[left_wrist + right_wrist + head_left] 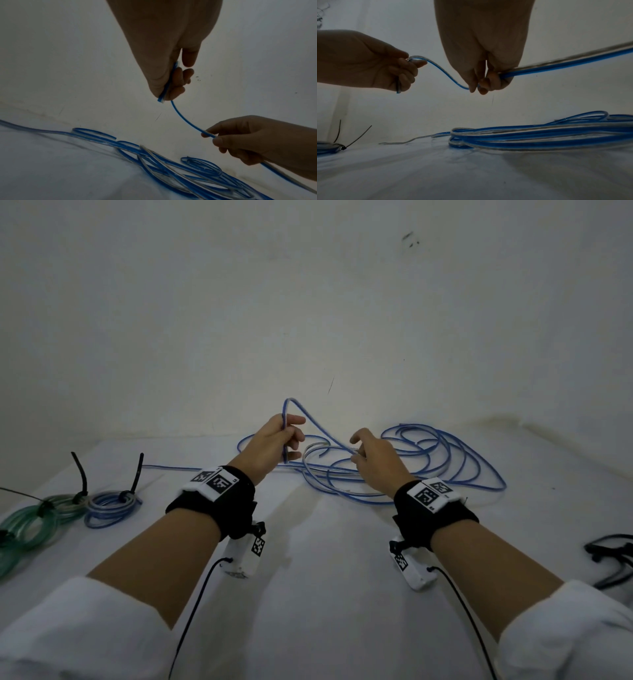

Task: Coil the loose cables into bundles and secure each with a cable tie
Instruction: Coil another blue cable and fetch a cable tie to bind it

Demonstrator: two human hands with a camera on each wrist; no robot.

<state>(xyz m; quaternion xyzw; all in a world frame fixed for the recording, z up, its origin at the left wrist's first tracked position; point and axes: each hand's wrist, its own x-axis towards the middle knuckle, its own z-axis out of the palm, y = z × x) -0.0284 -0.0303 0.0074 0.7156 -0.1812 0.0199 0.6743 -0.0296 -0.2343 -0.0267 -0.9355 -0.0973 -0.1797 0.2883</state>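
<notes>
A long blue-and-clear cable point(445, 460) lies in loose loops on the white table point(325, 559), at the middle right. My left hand point(284, 436) is raised above the table and grips the cable's end, which is bent into a narrow loop above the fingers. The cable point(183, 117) runs from there down to my right hand point(363, 453), which pinches it between thumb and fingers a short way along. In the right wrist view the cable point(447, 74) sags between the two hands, and a thicker run point(565, 63) leaves my right hand toward the right.
At the left edge lie a tied blue coil point(113, 505) and tied green coils point(30, 525), each with a black cable tie point(80, 474) sticking up. Loose black ties point(613, 556) lie at the right edge. A white wall point(308, 302) stands behind the table.
</notes>
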